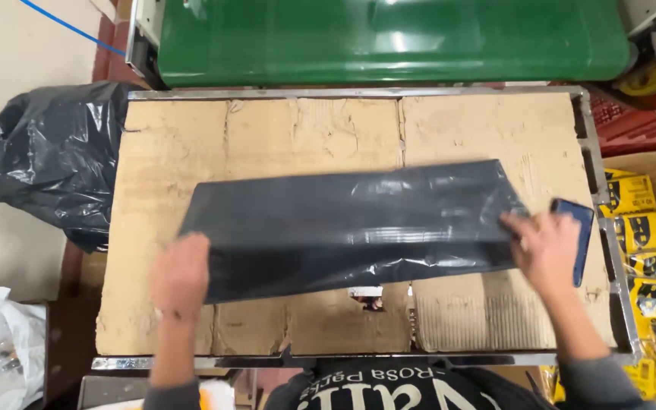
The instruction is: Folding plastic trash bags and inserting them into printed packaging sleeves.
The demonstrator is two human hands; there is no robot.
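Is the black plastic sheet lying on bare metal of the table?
No, the black plastic sheet lies on worn brown cardboard that covers the table inside its metal frame, with both hands pressing its ends.

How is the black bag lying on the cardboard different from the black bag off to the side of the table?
The flat black bag lies smoothed out in a long strip on the cardboard-covered table, while the bulging black bag beside the table is puffed up and crumpled. Both the left hand and the right hand press on the flat black bag; no hand touches the bulging black bag. Both are glossy dark plastic.
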